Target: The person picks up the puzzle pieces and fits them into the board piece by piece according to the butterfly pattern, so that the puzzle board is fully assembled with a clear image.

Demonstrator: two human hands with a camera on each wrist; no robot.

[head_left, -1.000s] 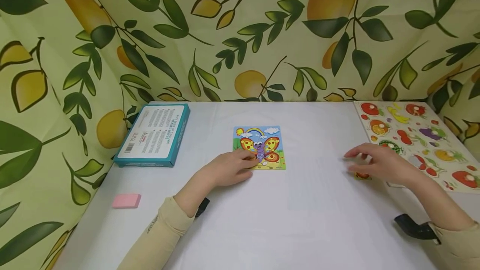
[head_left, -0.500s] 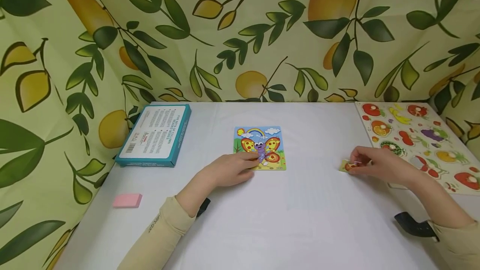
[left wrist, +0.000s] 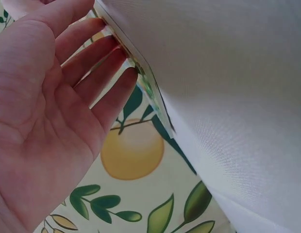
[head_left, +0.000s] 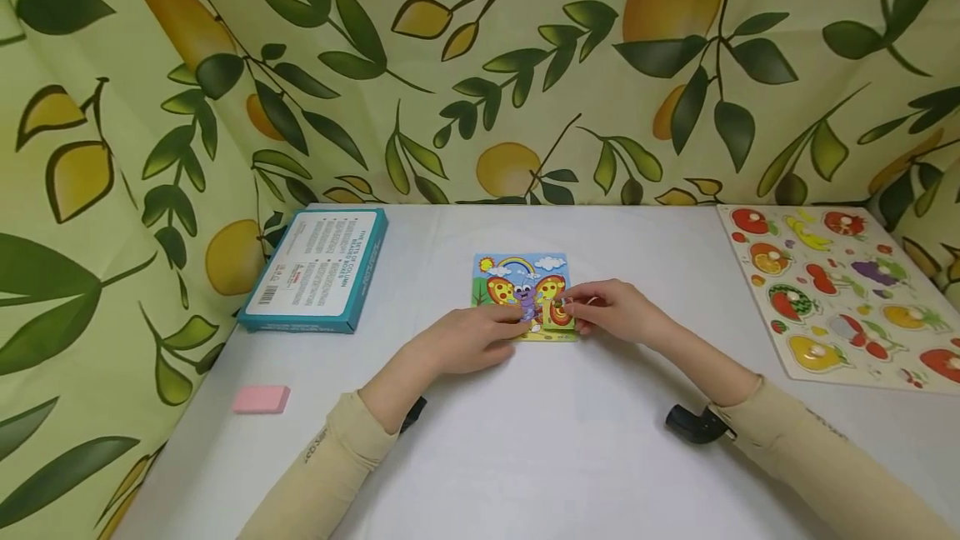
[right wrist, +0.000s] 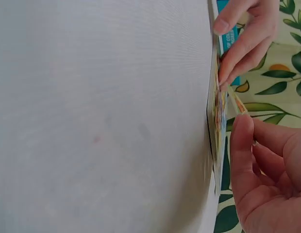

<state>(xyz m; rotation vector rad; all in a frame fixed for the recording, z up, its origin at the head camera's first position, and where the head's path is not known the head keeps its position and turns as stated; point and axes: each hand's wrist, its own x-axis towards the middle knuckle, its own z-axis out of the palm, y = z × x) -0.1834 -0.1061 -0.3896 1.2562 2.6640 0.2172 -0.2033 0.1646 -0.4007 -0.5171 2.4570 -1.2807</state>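
Observation:
A butterfly jigsaw puzzle (head_left: 551, 262) lies flat on the white table, with a purple body and red-yellow wings in its picture. Fingertips of my left hand (head_left: 467, 338) rest on its lower left part, fingers extended, as the left wrist view (left wrist: 43, 97) also shows. Between thumb and fingers my right hand (head_left: 618, 311) pinches a small puzzle piece (head_left: 558, 315) printed with a red and yellow wing. The piece overlaps the puzzle's lower right area; in the right wrist view that piece (right wrist: 237, 104) is tilted just above the board.
At the left stands a teal and white box (head_left: 311, 269), with a pink block (head_left: 261, 399) nearer the front. A fruit peg board (head_left: 847, 307) lies at the right. Patterned cloth (head_left: 480, 65) hangs behind the table and along its sides.
My right hand has picked up the puzzle piece from beside the fruit board and carried it left to the butterfly puzzle. My left hand stays on the puzzle.

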